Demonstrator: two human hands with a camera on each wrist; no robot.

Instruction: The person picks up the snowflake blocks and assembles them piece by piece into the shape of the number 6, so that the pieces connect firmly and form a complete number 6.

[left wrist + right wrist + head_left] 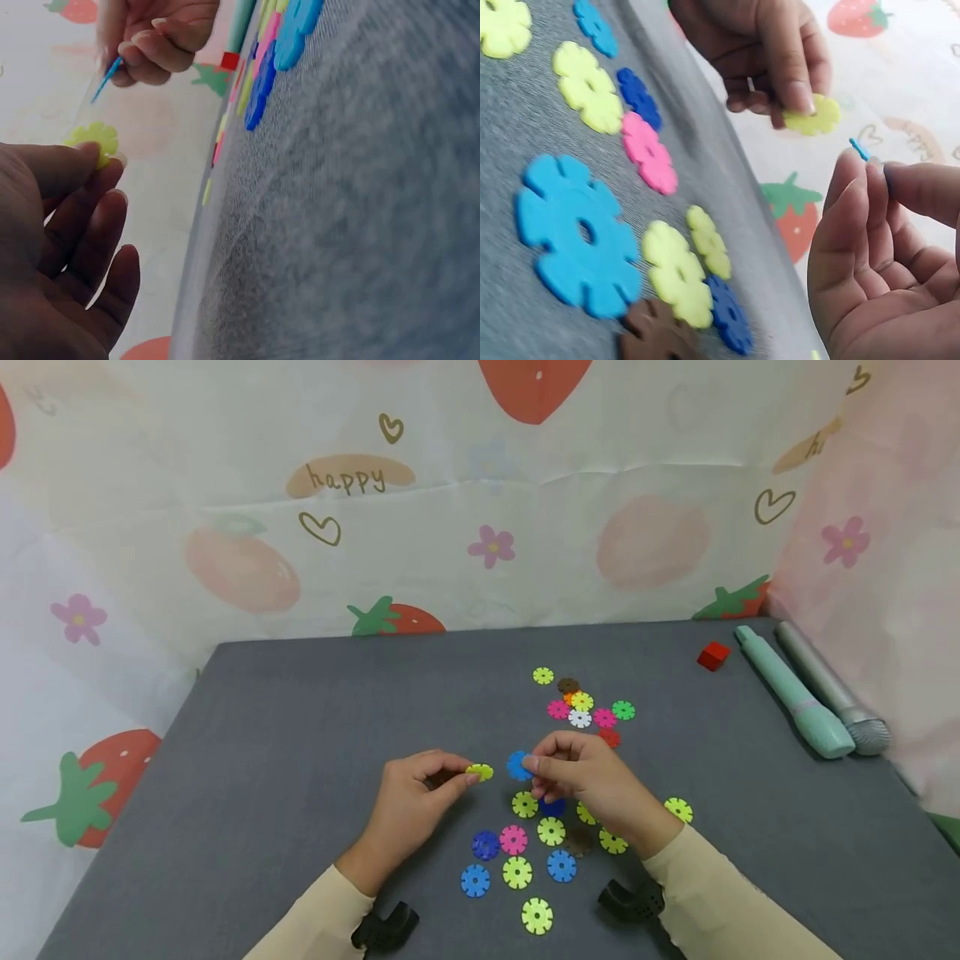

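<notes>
My left hand (pixel 416 793) pinches a yellow notched disc (pixel 480 772) between thumb and fingertips, above the grey table. Close by on the right, my right hand (pixel 588 777) pinches a light blue notched disc (pixel 518 766) by its edge. A short gap separates the two discs. From the left wrist view the yellow disc (pixel 94 142) faces the camera, while the blue disc (pixel 106 79) appears edge-on. In the right wrist view, thumb and fingers hide most of the blue disc (pixel 859 148). Below the hands lie a pink disc (pixel 513 840) and a dark blue disc (pixel 486 845).
Several more discs, such as a yellow one (pixel 537 916) and a light blue one (pixel 475 881), lie nearer the front. Behind the right hand is a cluster with a green disc (pixel 623 710). A red block (pixel 713 656) and two microphones (pixel 795 693) rest at back right.
</notes>
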